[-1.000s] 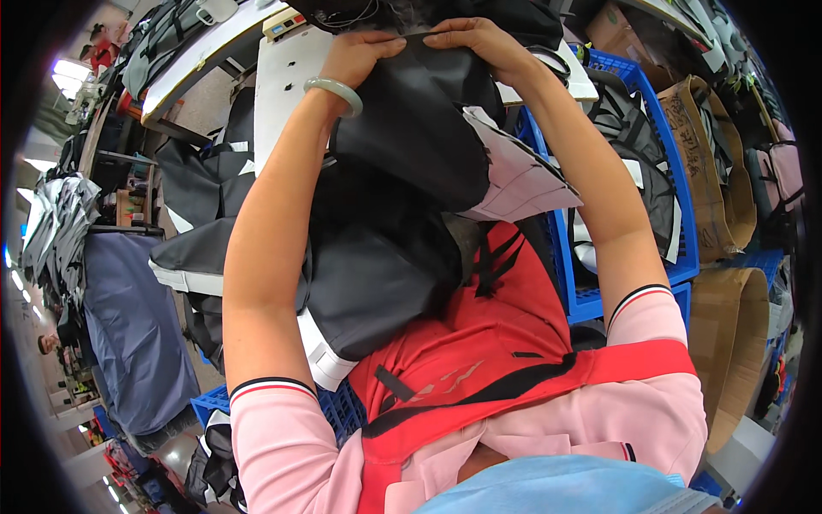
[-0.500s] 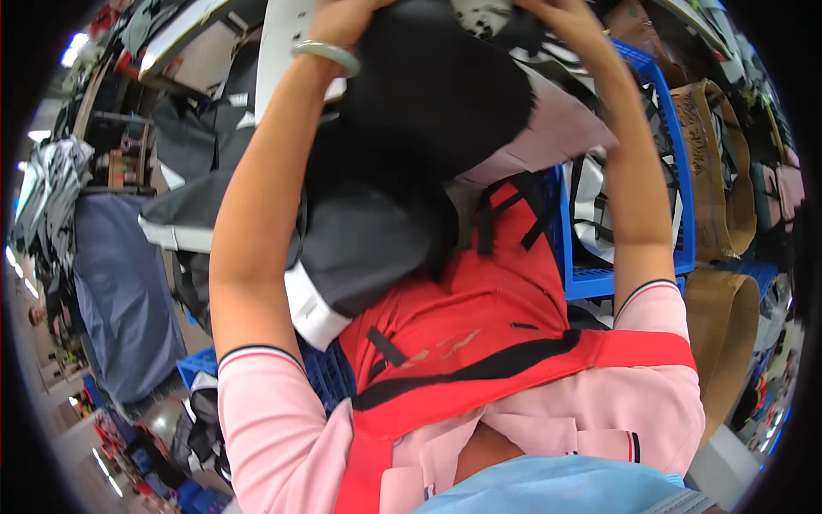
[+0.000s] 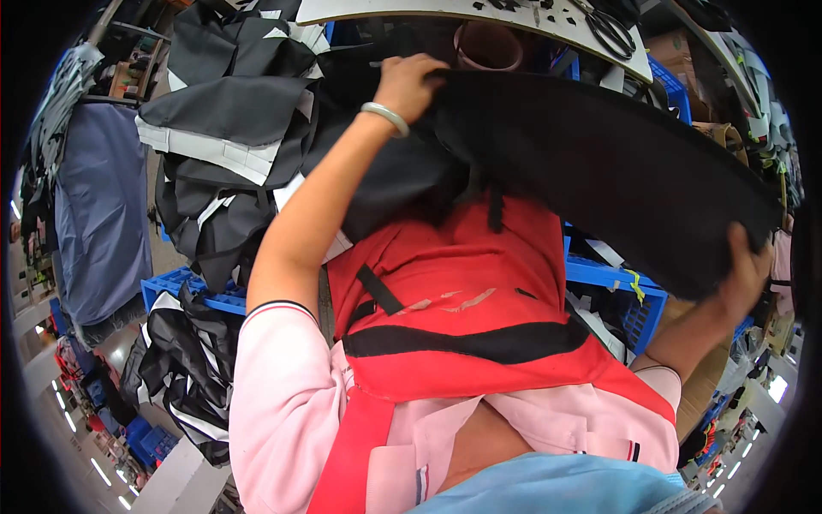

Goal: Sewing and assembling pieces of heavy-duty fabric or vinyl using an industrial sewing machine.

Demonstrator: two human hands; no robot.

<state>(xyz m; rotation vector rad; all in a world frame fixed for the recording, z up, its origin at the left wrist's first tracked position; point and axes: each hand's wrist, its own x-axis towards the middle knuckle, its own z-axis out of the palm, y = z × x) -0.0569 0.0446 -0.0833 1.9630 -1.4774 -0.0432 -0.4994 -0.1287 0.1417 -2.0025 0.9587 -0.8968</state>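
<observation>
A long black fabric panel point(image 3: 591, 154) is stretched in front of me, slanting down to the right. My left hand point(image 3: 411, 86) is closed on its upper left end, a pale bangle on the wrist. Far to the right, my right hand point(image 3: 743, 272) grips the panel's lower right end, with part of the fingers behind the cloth. Beneath my left forearm lies more dark fabric point(image 3: 385, 188), which reaches toward the red apron point(image 3: 479, 265) on my lap.
A white worktop point(image 3: 411, 8) with black scissors point(image 3: 610, 34) and dark scraps runs along the top. Below it stands a pinkish bin point(image 3: 490, 64). Black and white fabric pieces point(image 3: 214, 120) are heaped left. Blue crates point(image 3: 655, 321) flank me, and grey-blue cloth point(image 3: 103, 206) hangs far left.
The black panel has swung out to the right and spread. My right hand has come down and outward with its end; my left hand is lower. The worktop and scissors have come into sight.
</observation>
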